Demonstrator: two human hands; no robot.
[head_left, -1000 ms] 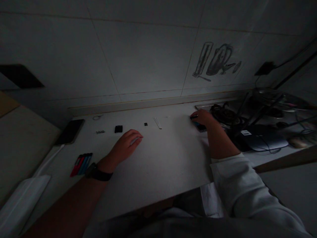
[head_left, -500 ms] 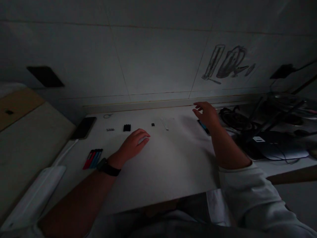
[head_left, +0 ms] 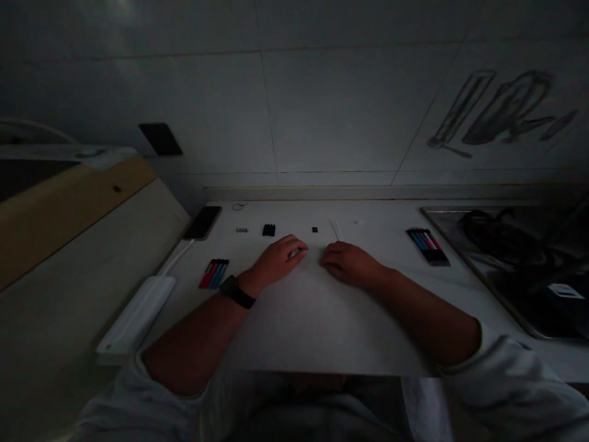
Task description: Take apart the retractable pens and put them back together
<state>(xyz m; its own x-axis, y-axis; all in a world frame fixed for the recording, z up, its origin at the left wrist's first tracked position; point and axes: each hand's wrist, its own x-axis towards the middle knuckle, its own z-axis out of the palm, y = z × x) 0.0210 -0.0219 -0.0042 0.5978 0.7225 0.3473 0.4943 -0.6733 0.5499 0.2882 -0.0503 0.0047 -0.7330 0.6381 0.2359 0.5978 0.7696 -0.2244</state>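
Observation:
My left hand point(head_left: 278, 258) hovers low over the middle of the white table, thumb and fingertips brought together. Something small and dark shows at its fingertips, too dim to name. My right hand point(head_left: 350, 263) rests close beside it with curled fingers; whatever they may hold is hidden. Just beyond the right hand lie several thin white rods point(head_left: 335, 228). A small dark square point(head_left: 315, 229) sits between and behind the hands. Behind my left hand is a row of short black pieces point(head_left: 269, 230). Red and blue pen-like tubes point(head_left: 214, 273) lie left of my watch.
Small springs point(head_left: 242, 230) and a thin ring point(head_left: 239, 207) lie at the back left. A phone point(head_left: 202, 222) and a white power strip point(head_left: 138, 313) line the left side. Several pens point(head_left: 427, 247) lie at right, beside a metal-edged stove point(head_left: 464, 258). A wall stands behind.
My right hand has come from the pens at the right to the middle, its fingers now curled. My left hand's fingertips have closed together. The view has turned left.

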